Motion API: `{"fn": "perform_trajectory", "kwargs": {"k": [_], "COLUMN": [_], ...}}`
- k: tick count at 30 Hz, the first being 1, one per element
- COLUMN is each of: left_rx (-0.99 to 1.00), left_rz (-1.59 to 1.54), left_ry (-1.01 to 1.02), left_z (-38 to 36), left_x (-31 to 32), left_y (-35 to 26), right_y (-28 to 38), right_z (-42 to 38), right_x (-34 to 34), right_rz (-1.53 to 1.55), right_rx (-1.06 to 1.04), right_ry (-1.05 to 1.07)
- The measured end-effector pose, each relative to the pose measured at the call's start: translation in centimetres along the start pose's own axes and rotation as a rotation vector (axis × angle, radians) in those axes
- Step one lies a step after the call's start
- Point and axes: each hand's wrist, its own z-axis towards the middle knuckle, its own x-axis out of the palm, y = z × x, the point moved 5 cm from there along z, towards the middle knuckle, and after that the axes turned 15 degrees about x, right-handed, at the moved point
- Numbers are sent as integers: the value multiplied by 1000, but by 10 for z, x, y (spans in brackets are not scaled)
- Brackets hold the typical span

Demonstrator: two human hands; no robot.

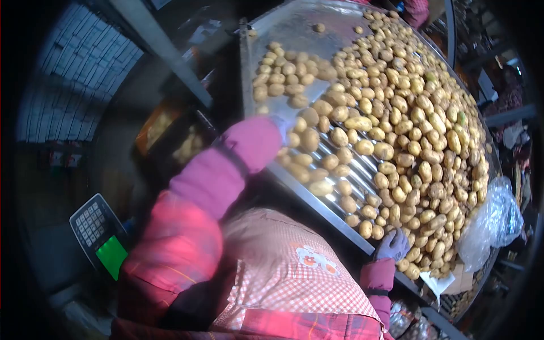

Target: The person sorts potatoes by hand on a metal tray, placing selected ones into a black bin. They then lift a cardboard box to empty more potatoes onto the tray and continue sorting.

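Note:
Many potatoes (419,130) are spread over a metal sorting table (306,195) with a slatted, bar-like bed (360,167). My left hand (282,129), in a pale glove and smeared by motion, is at the table's left edge beside a group of potatoes (303,136). Its fingers cannot be made out. My right hand (392,245), in a grey-purple glove, rests at the near edge against the potato pile. Its fingers look stretched out and apart, with no potato clearly held.
A scale with a keypad (90,224) and green display stands at the lower left. Behind my left arm is a crate (158,130) with potatoes. Clear plastic wrap (493,221) lies at the table's right edge. Another person's sleeve (416,11) shows at the far side.

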Motion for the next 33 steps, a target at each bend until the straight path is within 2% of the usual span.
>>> {"fn": "perform_trajectory", "kwargs": {"k": [4, 5, 7, 8, 10, 12, 14, 15, 16, 18, 19, 21, 22, 23, 25, 27, 29, 30, 32, 33], "left_rx": [-20, -19, 38, 57, 178, 259, 337, 414, 412, 729, 723, 533, 438, 434, 480, 282, -57, -16, -356, -365], "left_rz": [320, 431, 521, -60, 237, 295, 254, 207, 201, 259, 274, 260, 243, 244, 38, -150, -417, -342, -212, -208], "left_ry": [135, 120, -53, -153, 534, 447, 427, 422, 426, 115, 112, 322, 421, 412, -105, 60, -65, -157, 67, 66], "left_z": [24, 24, 21, 17, 22, 0, -2, -5, -20, -46, -40, -12, -7, -9, -18, -18, -51, -72, -115, -133], "left_x": [-3, -8, -13, 1, 16, 47, 94, 95, 91, 9, 24, 111, 132, 123, 60, 18, -19, -50, -60, -56], "left_y": [4, 0, -25, -31, -113, -140, -123, -132, -136, -185, -177, -135, -122, -123, -134, -125, -90, -88, -50, -30], "right_y": [-10, -13, -12, -11, -9, -7, -3, -2, -4, -1, 1, -5, -7, -9, -13, -12, -10, -10, -10, -9], "right_z": [1, 1, 1, 2, 1, 4, 5, 3, 0, 2, 3, 1, 2, 2, 2, 2, 0, 0, 1, 0], "right_x": [6, 8, 8, 6, 5, 4, 1, -1, -2, -2, -1, 1, 3, 4, 7, 8, 6, 6, 5, 4], "right_rz": [4, 0, 8, 27, 30, 63, 65, 64, 59, 80, 95, 12, 40, 43, 25, 39, 56, 43, 37, 23], "right_rx": [10, 28, -5, 21, 4, -23, -39, -49, -49, -34, -39, 28, 42, 33, 27, 12, -3, 22, 41, 24], "right_ry": [-23, -28, -67, -50, -66, -88, -104, -106, -100, -105, -109, -50, -21, -26, -27, -52, -70, -50, -24, -31]}}
